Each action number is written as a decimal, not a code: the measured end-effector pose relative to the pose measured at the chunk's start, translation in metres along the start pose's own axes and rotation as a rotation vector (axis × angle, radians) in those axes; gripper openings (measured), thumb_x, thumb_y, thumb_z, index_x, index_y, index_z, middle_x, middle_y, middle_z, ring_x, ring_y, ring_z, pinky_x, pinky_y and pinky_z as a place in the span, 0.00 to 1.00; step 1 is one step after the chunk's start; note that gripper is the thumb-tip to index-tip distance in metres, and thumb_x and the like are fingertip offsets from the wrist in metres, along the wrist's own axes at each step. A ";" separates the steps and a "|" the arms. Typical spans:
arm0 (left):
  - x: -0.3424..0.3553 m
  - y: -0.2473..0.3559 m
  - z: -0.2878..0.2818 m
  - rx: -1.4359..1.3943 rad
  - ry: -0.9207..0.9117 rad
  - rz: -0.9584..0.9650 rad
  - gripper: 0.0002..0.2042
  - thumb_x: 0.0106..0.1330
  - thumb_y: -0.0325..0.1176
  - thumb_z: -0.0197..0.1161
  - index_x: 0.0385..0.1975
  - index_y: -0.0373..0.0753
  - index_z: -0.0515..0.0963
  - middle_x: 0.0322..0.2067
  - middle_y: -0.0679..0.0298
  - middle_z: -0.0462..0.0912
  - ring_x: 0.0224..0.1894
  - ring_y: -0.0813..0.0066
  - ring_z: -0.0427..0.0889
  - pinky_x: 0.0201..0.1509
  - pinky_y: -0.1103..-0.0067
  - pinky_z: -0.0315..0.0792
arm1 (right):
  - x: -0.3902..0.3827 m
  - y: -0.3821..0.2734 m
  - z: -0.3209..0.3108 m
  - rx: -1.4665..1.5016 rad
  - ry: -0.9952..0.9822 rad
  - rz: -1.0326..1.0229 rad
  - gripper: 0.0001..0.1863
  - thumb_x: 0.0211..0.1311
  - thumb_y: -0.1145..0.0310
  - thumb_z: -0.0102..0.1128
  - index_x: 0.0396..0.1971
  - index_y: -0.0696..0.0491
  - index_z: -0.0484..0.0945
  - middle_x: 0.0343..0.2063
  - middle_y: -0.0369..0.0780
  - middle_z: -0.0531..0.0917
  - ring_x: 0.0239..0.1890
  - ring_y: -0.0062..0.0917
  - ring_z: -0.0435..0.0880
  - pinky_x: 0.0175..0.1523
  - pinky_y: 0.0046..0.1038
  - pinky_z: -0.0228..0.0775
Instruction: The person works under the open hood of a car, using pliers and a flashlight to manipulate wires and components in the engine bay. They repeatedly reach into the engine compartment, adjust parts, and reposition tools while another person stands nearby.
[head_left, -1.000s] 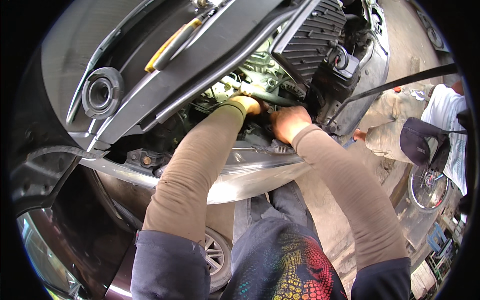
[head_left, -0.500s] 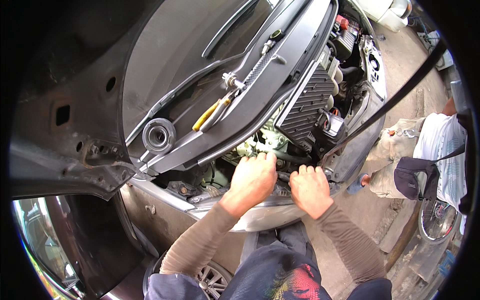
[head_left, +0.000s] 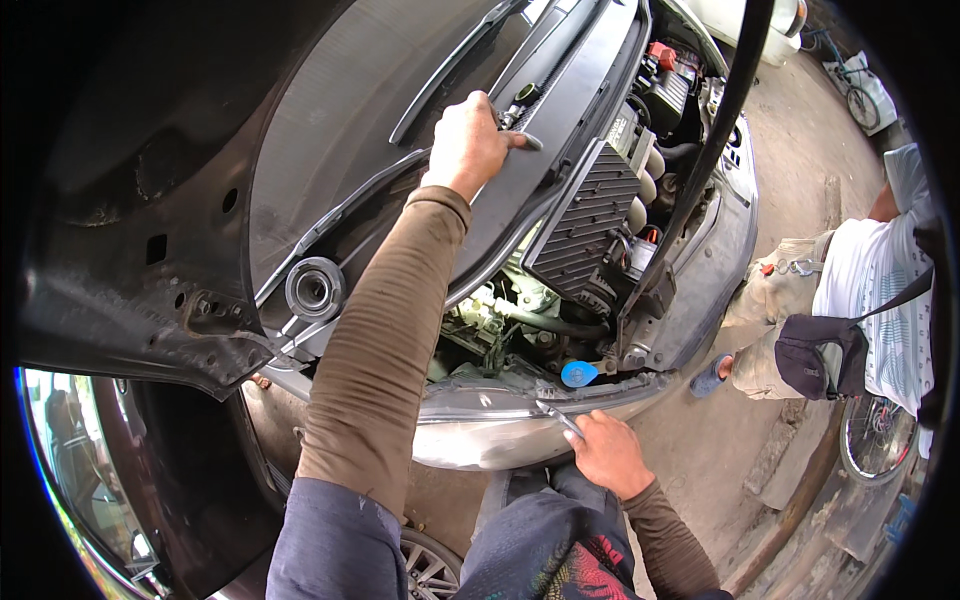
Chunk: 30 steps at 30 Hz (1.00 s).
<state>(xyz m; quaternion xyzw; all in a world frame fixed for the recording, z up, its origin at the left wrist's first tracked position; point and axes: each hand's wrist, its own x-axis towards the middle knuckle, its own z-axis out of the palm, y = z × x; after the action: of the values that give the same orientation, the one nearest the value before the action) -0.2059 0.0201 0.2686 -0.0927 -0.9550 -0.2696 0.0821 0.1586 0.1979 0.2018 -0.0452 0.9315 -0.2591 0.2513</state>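
Observation:
My left hand (head_left: 468, 142) is stretched up to the black cowl panel (head_left: 560, 110) below the windscreen wiper (head_left: 455, 70). Its fingers are closed round a small tool (head_left: 522, 137) whose metal tip sticks out to the right. My right hand (head_left: 607, 452) rests low on the silver front edge of the car (head_left: 500, 425). It holds a slim metal tool (head_left: 558, 417) that points up and left along that edge. The open engine bay (head_left: 520, 320), with hoses and a black ribbed cover (head_left: 590, 215), lies between the two hands.
A blue reservoir cap (head_left: 579, 374) sits just above my right hand. A dark bonnet stay (head_left: 700, 170) slants across the bay. Another person (head_left: 860, 290) in a white shirt with a dark waist bag stands at the right, near a bicycle wheel (head_left: 878, 440). A car wheel (head_left: 430, 565) is below me.
Both hands have left the engine bay. My left hand rose to the cowl, where a yellow-handled tool lay; my right hand drew back to the car's front edge.

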 end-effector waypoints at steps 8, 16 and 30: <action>-0.004 -0.006 -0.017 -0.233 0.004 -0.113 0.09 0.63 0.31 0.65 0.40 0.37 0.87 0.35 0.49 0.87 0.39 0.58 0.87 0.49 0.71 0.78 | -0.012 0.015 0.003 0.151 0.049 0.016 0.13 0.68 0.59 0.57 0.34 0.56 0.76 0.32 0.45 0.77 0.37 0.46 0.80 0.42 0.46 0.71; -0.159 0.000 -0.034 -0.371 0.133 0.161 0.05 0.65 0.23 0.63 0.38 0.34 0.83 0.28 0.65 0.84 0.29 0.82 0.80 0.34 0.85 0.74 | -0.009 0.022 -0.005 0.282 0.076 0.088 0.13 0.68 0.61 0.58 0.33 0.56 0.75 0.30 0.48 0.76 0.37 0.50 0.78 0.40 0.46 0.69; -0.221 -0.079 0.062 -0.099 -1.016 0.122 0.13 0.69 0.30 0.55 0.49 0.31 0.77 0.53 0.47 0.78 0.57 0.49 0.76 0.62 0.65 0.69 | -0.007 0.032 -0.015 0.350 0.136 0.111 0.16 0.71 0.59 0.55 0.35 0.59 0.73 0.33 0.49 0.75 0.39 0.51 0.77 0.41 0.47 0.69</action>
<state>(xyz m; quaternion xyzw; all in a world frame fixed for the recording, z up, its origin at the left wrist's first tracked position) -0.0157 -0.0422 0.1311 -0.2715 -0.8531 -0.2302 -0.3814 0.1591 0.2339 0.1998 0.0684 0.8881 -0.4054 0.2057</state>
